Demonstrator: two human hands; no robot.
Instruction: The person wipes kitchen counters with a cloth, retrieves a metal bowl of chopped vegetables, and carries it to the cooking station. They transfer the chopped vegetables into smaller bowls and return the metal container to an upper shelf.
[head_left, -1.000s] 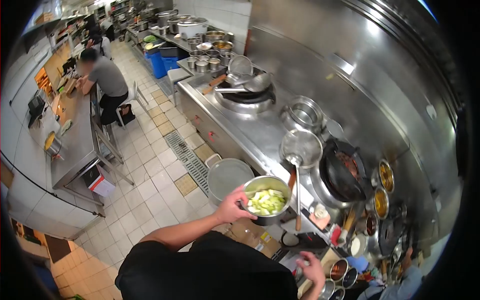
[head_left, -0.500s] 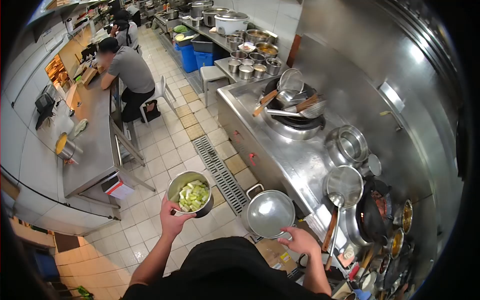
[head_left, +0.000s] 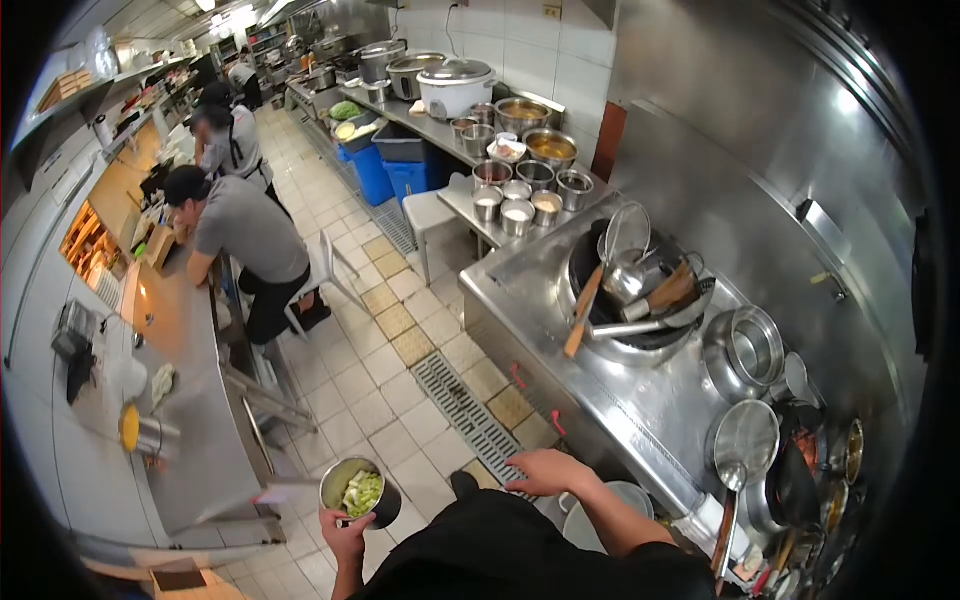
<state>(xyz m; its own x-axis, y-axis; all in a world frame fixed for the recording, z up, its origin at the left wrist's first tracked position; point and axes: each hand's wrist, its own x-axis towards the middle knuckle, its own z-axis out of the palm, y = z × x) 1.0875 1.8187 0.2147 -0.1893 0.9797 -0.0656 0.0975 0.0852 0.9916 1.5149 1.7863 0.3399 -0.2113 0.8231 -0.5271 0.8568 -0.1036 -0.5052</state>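
My left hand [head_left: 345, 537] grips the rim of a round steel pot [head_left: 388, 507], thumb at the near edge. Chopped pale-green vegetable pieces [head_left: 362, 493] lie in it. My right hand [head_left: 552, 472] reaches across in front of me with its fingers stretched out, holding nothing. Beneath that forearm, a large lidded metal pot [head_left: 632, 497] shows only in part; its handle sticks out near my wrist.
On the right, the steel stove [head_left: 610, 385] carries a wok [head_left: 585, 255] full of tools, a strainer [head_left: 747, 436] and a ladle [head_left: 733, 474]. A floor drain [head_left: 465, 410] runs ahead. Two people sit or lean at the left counter [head_left: 225, 440]; a chair [head_left: 330, 265] stands behind one.
My view has tilted up and moved forward. The pot in my left hand sits lower in view. My right hand has swung forward and left, away from the large pot's near edge.
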